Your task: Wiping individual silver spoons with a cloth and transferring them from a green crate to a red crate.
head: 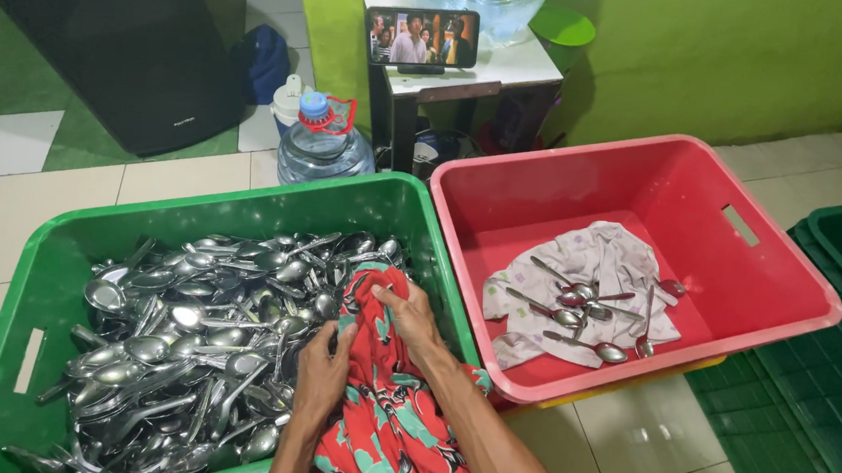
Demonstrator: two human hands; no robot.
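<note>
Both hands are bunching the red floral cloth (382, 414) at the near right edge of the green crate (60, 248): left hand (322, 371) clenched on its folds, right hand (413, 318) pressing it from above, possibly wrapping a spoon, can't tell. Cloth is looking soft and light; the steel spoons (198, 339) piled beside it are looking stiff, slippery and heavy en masse, so gripping handles through cloth seems safest.

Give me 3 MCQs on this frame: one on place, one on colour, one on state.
1. Where does the pale cloth lie?
A. In the red tub
B. On the floor
C. In the green tub

2. What colour is the cloth under both hands?
A. Plain white
B. Red with green pattern
C. Blue

3. How full of spoons is the green tub?
A. Empty
B. One spoon
C. Heaped

Answers: 1 A, it lies spread on the red tub's bottom under a few spoons. 2 B, the left hand and right hand press on it. 3 C, spoons cover its whole bottom.
</note>
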